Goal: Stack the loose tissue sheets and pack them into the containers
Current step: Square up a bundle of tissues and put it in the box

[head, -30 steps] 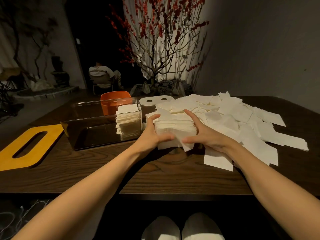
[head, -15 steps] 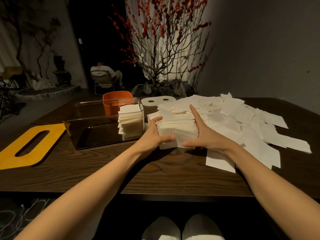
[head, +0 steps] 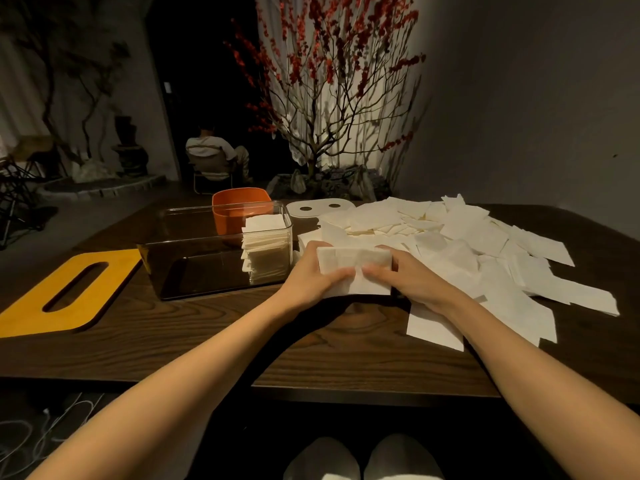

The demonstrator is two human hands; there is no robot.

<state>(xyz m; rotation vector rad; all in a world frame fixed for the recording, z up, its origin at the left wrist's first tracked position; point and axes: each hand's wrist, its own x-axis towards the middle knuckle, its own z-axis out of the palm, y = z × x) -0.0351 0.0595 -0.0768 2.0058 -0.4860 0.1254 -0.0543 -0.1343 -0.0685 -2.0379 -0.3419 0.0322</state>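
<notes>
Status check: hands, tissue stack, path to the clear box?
Left hand and right hand grip tissue stack. Clear container beside it, partly filled. Nothing between.

Dim lounge or teahouse-like room: dark wooden table (head: 207, 341), lit red-blossom tree (head: 332, 81), potted plant corner, someone seated in a folding chair (head: 211, 168).

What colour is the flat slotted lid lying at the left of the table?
Yellow. The slotted lid lies flat on the dark wooden table, seen in the head view.
</notes>
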